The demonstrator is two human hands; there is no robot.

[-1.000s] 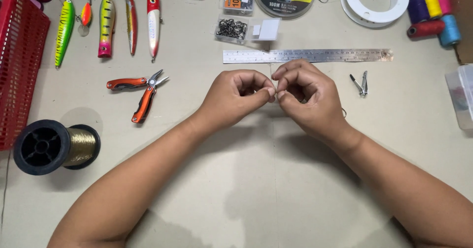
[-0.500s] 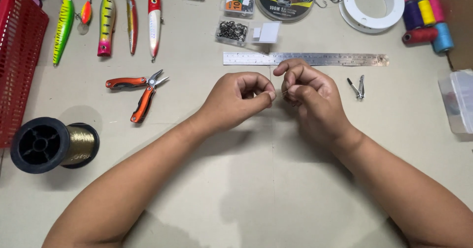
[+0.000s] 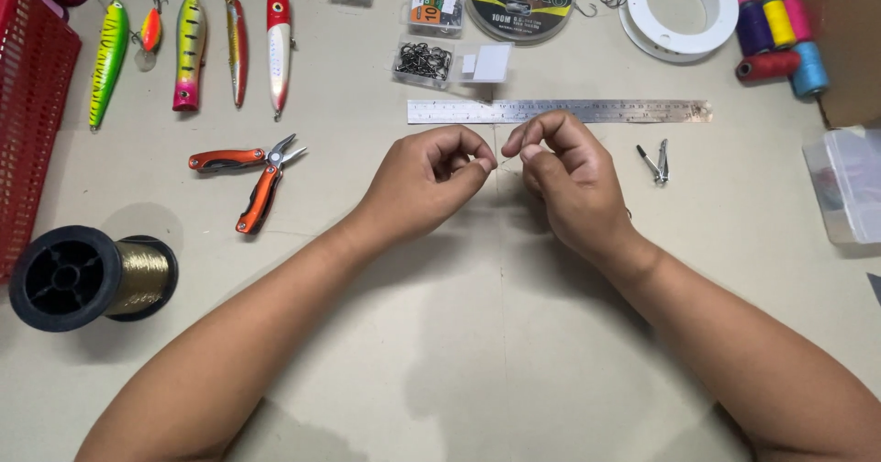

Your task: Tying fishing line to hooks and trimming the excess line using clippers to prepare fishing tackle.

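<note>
A thin, almost clear fishing line runs between the two hands, just below the steel ruler. The left hand and the right hand each pinch it between thumb and forefinger. Compared with a moment ago, the fingertips are now slightly apart instead of touching, so a short piece of line is stretched; it seems a knot is being tightened. The orange pliers and the small clipper lie untouched on either side.

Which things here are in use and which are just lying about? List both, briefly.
In use: left hand and right hand, pinching a thin line between their fingertips.

Lying about: steel ruler, orange pliers, fishing lures, black spool, small clippers.
</note>
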